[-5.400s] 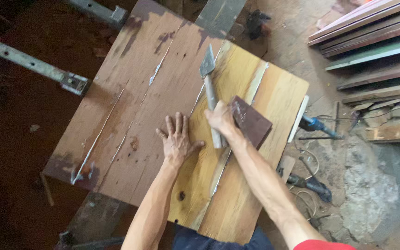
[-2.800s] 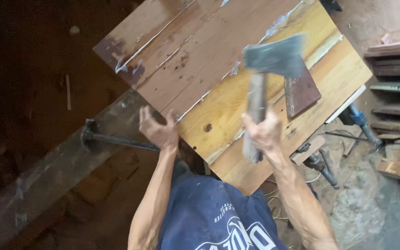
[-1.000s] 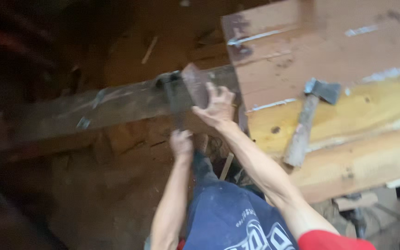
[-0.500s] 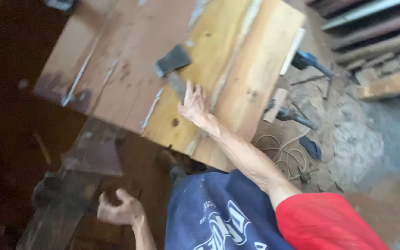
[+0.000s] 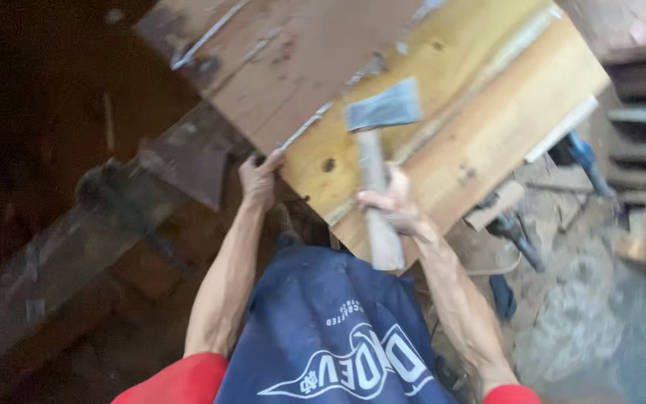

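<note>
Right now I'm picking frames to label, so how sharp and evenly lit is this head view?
Head view: motion blur softens everything; the hatchet in the right hand is smeared, the left hand on the wooden board edge too. The left side with the beam sits in deep shadow; the floor at right is brighter but hazy.

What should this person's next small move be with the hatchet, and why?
Probably steady the board before swinging: the right hand grips the hatchet raised over the wooden board, while the left hand only touches its near edge.
</note>
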